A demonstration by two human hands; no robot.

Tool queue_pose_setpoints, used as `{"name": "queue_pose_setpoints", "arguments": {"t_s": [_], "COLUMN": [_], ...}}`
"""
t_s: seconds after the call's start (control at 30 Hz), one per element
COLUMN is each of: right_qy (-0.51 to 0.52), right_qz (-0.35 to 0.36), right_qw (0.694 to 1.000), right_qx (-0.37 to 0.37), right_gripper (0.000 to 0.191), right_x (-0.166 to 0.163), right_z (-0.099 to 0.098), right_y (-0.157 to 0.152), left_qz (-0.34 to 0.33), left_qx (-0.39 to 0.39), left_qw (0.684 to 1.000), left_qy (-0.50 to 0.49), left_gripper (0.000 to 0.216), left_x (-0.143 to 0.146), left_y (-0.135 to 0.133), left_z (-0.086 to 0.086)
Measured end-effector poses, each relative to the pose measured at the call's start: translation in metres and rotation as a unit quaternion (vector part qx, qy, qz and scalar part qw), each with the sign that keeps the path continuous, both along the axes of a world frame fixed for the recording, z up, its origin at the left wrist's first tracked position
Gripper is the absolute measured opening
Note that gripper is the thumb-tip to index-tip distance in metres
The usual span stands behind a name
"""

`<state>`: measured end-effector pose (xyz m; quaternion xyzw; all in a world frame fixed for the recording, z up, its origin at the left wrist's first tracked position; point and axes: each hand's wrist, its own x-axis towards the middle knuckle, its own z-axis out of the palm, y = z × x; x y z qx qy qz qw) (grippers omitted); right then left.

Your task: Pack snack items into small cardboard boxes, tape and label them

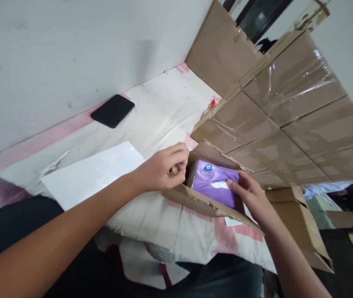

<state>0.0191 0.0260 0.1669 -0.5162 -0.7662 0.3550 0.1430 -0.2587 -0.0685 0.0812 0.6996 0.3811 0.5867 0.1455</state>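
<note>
A small torn cardboard box [205, 203] lies open on a cloth-covered surface. A purple packet [212, 182] with a round blue mark sits inside it. My left hand [164, 167] is closed, its fingers pinching the box's left torn flap. My right hand [250, 198] reaches in from the right, its fingers curled on the purple packet at the box's opening.
A large taped cardboard box [291, 107] rises behind and to the right. A black phone [112, 110] lies near the white wall. A white sheet [92, 171] lies left of the small box. More cardboard [303, 225] sits at lower right.
</note>
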Motion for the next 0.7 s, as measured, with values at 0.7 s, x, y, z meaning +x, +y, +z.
{"name": "queue_pose_setpoints", "arguments": {"t_s": [0.7], "right_qy": [-0.059], "right_qz": [0.057], "right_qw": [0.976], "right_qx": [0.203], "right_gripper": [0.033], "right_x": [0.059], "right_z": [-0.007], "right_y": [-0.027], "left_qz": [-0.123], "left_qx": [-0.064], "left_qw": [0.976], "left_qy": [0.166], "left_gripper": [0.088], "left_x": [0.013], "left_y": [0.002], "left_z": [-0.009]}}
